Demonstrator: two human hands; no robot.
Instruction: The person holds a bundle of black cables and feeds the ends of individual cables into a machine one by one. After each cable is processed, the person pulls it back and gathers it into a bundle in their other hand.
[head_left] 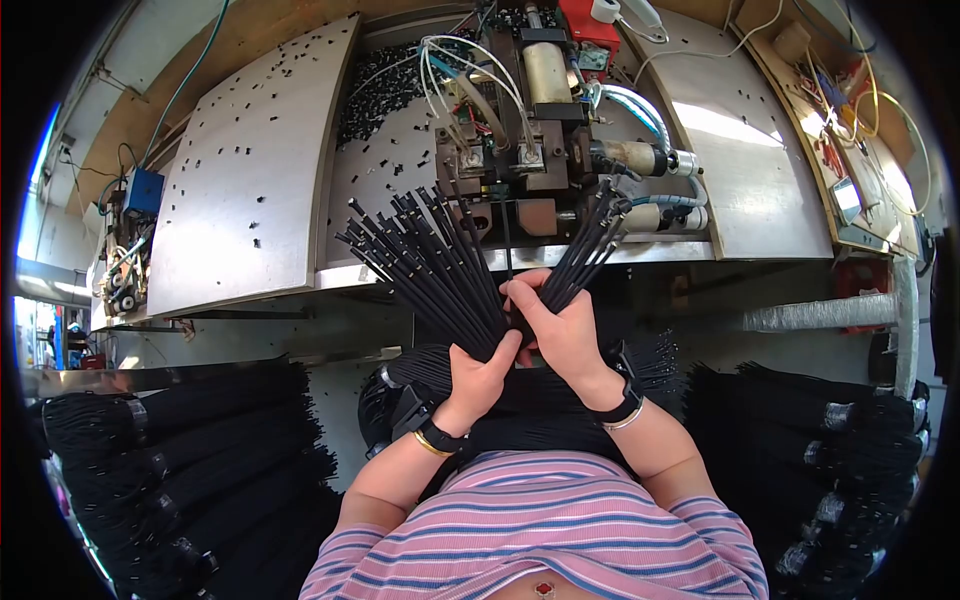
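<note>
My left hand (480,380) is closed around a thick bundle of black cords (430,270), whose stiff ends fan out up and to the left. My right hand (565,335) is closed on a smaller bundle of black cords (588,250) leaning up and to the right. Between the two bundles, a single black cord (507,235) runs from near my right thumb and fingertips up to the machine (505,165). Small pale bands show near many cord ends. The fingers of my left hand are mostly hidden behind its bundle.
Small black bits (375,110) lie scattered across the metal bench (245,180) left of the machine. Air hoses and a cylinder (545,75) sit on top. Large piles of black cords hang at left (200,470) and right (810,470); more lie across my lap.
</note>
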